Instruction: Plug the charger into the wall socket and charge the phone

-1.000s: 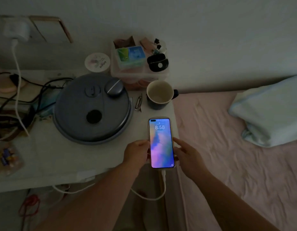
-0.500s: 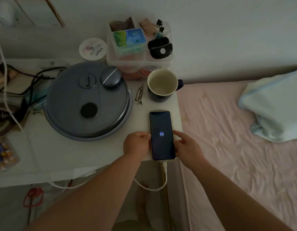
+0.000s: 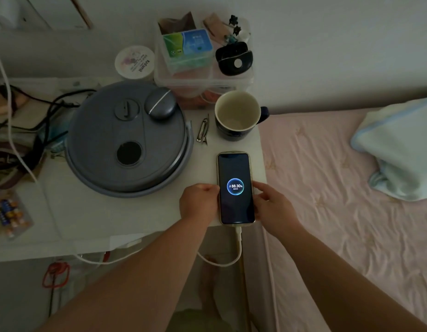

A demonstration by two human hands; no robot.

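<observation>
Since a moment ago the phone (image 3: 235, 188) has gone from a bright lock screen to a dark one with a charging ring reading 88.30%, and the view has shifted slightly.

Head view: the phone lies face up at the desk's (image 3: 92, 216) front right corner, probably so the white cable (image 3: 238, 245) can drop from its bottom port over the edge without strain. The cable loops under the desk and seems to rise at far left toward a white charger (image 3: 1, 22), only partly in frame. Left hand (image 3: 199, 203) and right hand (image 3: 273, 209) pinch the phone's long edges, steadying it flat. A mug (image 3: 237, 115) stands just behind.
</observation>
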